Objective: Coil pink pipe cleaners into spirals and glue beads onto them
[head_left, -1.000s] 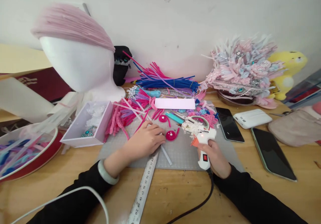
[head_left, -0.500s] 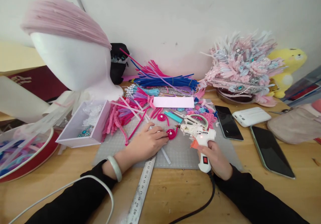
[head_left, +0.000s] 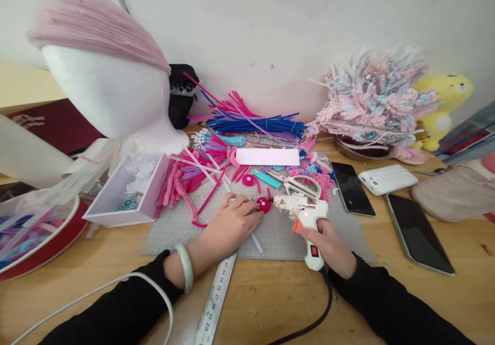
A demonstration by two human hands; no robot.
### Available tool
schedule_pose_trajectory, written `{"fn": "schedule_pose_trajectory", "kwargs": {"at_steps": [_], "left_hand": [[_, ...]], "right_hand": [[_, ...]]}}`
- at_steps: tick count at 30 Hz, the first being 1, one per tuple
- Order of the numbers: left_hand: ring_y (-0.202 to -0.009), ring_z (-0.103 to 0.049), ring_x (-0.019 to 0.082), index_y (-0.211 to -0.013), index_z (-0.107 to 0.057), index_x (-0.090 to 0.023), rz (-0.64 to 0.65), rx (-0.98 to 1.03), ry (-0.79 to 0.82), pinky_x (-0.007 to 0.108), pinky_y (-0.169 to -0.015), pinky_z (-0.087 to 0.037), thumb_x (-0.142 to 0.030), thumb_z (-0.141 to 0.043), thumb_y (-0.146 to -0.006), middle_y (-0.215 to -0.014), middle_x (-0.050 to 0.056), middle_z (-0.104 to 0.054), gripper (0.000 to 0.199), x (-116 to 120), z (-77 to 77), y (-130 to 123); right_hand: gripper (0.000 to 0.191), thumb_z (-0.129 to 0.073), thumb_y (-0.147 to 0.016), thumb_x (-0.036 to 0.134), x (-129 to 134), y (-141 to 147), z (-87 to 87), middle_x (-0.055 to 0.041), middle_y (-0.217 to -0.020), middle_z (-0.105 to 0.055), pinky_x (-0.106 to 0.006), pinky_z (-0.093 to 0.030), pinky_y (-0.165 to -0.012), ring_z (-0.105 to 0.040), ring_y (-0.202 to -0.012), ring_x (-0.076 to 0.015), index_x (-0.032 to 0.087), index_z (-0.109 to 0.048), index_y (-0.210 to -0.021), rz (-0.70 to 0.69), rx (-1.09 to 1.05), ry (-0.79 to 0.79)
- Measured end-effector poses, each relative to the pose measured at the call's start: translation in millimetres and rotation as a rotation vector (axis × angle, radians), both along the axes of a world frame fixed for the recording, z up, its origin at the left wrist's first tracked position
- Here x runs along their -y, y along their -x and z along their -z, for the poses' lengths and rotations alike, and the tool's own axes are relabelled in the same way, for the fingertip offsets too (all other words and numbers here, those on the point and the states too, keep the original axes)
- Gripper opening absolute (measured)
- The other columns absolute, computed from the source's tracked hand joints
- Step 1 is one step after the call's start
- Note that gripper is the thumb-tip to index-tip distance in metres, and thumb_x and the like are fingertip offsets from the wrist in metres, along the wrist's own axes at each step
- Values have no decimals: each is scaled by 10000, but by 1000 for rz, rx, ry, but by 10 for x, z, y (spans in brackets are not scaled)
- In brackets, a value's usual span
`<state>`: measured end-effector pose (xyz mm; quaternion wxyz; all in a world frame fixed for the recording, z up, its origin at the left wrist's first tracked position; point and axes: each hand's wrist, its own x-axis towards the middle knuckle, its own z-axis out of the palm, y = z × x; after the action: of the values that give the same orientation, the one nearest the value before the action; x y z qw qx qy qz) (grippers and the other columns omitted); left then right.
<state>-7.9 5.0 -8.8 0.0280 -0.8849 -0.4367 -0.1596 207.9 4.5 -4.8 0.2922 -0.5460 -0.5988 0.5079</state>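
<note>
My left hand (head_left: 234,221) lies palm down on the grey cutting mat (head_left: 176,239), fingers stretched over a steel ruler (head_left: 217,296) and a translucent glue stick (head_left: 256,243). Its fingertips reach the left side of a magenta pipe-cleaner coil (head_left: 264,205) with pale beads at its centre. In my right hand (head_left: 332,247) is a white hot glue gun (head_left: 312,211), gripped by its handle with the fingers by the orange trigger. The gun's nozzle points left, close to the coil. A second magenta coil (head_left: 248,180) lies just behind.
Scissors (head_left: 299,186) and a teal strip (head_left: 267,179) lie behind the gun. A white box (head_left: 116,217) and a mannequin head (head_left: 104,84) stand left. Bundled pipe cleaners (head_left: 251,124) lie at the back. Phones (head_left: 352,189) sit right. The gun's black cord (head_left: 323,309) trails forward.
The glue gun has shifted slightly left and down, bringing its nozzle nearer the beaded coil. My left hand has moved a little, its fingers still beside the coil.
</note>
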Motion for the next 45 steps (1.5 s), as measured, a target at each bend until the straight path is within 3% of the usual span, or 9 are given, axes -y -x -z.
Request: {"fn": "schedule_pose_trajectory", "kwargs": {"at_steps": [9, 45], "left_hand": [[-880, -457, 171, -923, -589, -239, -5, -5, 2, 374, -820, -241, -257, -377, -844, -863, 27, -592, 228, 4, -10, -4], [-886, -465, 176, -932, -585, -262, -38, -28, 41, 397, -823, -226, -257, -387, -841, -869, 9, -593, 218, 12, -29, -7]], "right_hand": [[172, -475, -636, 286, -14, 14, -2, 41, -404, -397, -207, -260, -391, -359, -408, -89, 148, -523, -545, 8, 19, 22], [190, -466, -633, 301, 2, 28, -50, 49, -407, -348, -212, -262, -402, -332, -416, -87, 171, -432, -499, 2, 62, 24]]}}
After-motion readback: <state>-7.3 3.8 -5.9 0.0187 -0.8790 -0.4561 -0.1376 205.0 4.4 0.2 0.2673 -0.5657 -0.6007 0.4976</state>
